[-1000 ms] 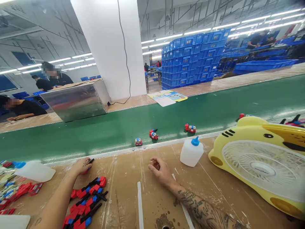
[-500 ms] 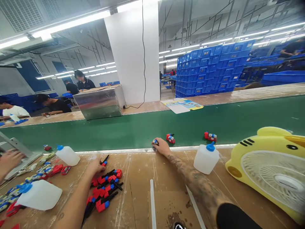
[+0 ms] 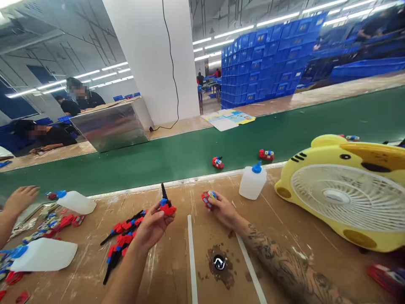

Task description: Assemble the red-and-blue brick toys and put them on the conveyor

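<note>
At the bottom centre of the frame, a glossy black round object (image 3: 219, 262) sits amid dark spots on the brown tabletop (image 3: 171, 266), between two pale strips (image 3: 191, 257). To its left lies a pile of red-and-blue pieces (image 3: 123, 238), their black rods mostly slanting from lower left to upper right.

Just left of centre, the left hand (image 3: 155, 228) pinches a red-and-blue piece with a black rod (image 3: 167, 210) between thumb and fingers. The rod is the long axis: it points up the frame, its tip leaning left, while the red block lies crosswise beneath. Right of centre, the right hand (image 3: 223, 210) has its fingers closed round a small red toy vehicle (image 3: 208, 198); it sits aslant, partly covered, and which end is its front I cannot tell.

Another person's hand (image 3: 22, 198) shows at the left edge. At right stands a yellow animal-faced fan (image 3: 341, 190); the mark on its hub is too blurred to read. Beyond, two toy vehicles (image 3: 266, 155) rest on the green belt (image 3: 177, 156). Farther back are printed card (image 3: 236, 118) and stacked blue crates (image 3: 253, 71), their lettering too small to read.
</note>
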The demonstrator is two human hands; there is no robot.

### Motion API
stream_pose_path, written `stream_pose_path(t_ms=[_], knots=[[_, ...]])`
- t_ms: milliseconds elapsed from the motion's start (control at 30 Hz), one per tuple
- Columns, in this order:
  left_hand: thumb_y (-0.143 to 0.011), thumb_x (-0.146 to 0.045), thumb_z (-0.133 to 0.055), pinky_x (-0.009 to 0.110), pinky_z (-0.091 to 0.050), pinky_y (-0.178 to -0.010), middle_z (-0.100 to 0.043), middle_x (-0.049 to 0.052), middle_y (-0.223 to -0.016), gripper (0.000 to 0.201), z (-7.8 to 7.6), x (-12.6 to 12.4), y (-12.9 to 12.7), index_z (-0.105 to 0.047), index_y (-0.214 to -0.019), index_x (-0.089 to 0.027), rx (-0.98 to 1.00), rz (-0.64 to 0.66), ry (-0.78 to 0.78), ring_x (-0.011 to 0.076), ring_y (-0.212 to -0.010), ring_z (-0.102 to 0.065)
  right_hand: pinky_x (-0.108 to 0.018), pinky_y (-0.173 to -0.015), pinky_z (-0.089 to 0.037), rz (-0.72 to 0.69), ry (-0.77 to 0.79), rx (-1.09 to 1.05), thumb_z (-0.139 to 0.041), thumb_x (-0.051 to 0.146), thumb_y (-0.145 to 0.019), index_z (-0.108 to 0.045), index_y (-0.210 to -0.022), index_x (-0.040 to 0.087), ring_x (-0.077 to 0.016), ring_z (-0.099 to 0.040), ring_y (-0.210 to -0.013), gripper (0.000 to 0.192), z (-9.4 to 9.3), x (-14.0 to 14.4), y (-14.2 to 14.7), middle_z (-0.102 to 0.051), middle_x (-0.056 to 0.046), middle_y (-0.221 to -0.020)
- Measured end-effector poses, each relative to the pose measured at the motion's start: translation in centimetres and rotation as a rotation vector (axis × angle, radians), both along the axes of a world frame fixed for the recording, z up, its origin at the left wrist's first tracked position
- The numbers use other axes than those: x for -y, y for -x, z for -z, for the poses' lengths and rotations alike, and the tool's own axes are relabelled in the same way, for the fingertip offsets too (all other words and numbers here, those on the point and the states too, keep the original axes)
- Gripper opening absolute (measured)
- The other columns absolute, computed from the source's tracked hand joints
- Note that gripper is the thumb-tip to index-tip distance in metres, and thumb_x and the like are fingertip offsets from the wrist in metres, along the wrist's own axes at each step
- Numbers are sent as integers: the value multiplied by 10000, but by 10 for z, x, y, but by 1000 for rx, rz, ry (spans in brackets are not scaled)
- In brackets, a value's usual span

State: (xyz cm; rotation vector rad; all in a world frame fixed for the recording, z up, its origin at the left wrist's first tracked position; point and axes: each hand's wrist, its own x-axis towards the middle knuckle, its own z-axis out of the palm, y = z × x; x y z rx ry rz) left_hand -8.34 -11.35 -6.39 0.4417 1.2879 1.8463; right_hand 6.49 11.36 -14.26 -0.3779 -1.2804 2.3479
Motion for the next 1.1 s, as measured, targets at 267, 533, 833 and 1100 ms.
stream_pose_path(t_ms=[267,533,833,1100], knots=[[-708,-336,-815,375,-539,-826,-696,81,-1047,399,-6,-1,-59,-692,-1077,-247,-362,266,161,257,-922,-682,-302,-621,-493,-62,224,-28,-576,499,-870,-617,-1175,227,-179,-633,-765,411,19,2,0,-686,-56,-973],[-881,-84,-519,393,-505,-928,-618,104,-1185,449,-11,0,-101,-601,-1264,-305,-1615,789,292,244,-1100,-576,-306,-827,-523,-136,394,-156,-816,260,-680,-641,-1129,234,-152,-671,-859,483,18,-3,-1,-711,-12,-1009],[-869,-34,-492,437,-503,-912,-598,116,-1207,398,-5,-26,-123,-589,-1199,-234,-1964,964,347,282,-1108,-523,-263,-758,-498,-33,427,-197,-861,249,-620,-668,-1061,230,-149,-624,-864,481,17,-6,-1,-698,8,-977],[-898,-52,-501,408,-478,-941,-587,106,-1242,422,-6,-19,-114,-590,-1249,-268,-1628,863,334,254,-1126,-533,-304,-874,-519,-85,497,-229,-890,160,-583,-686,-1023,194,-150,-641,-853,485,16,-4,-2,-690,-5,-936]])
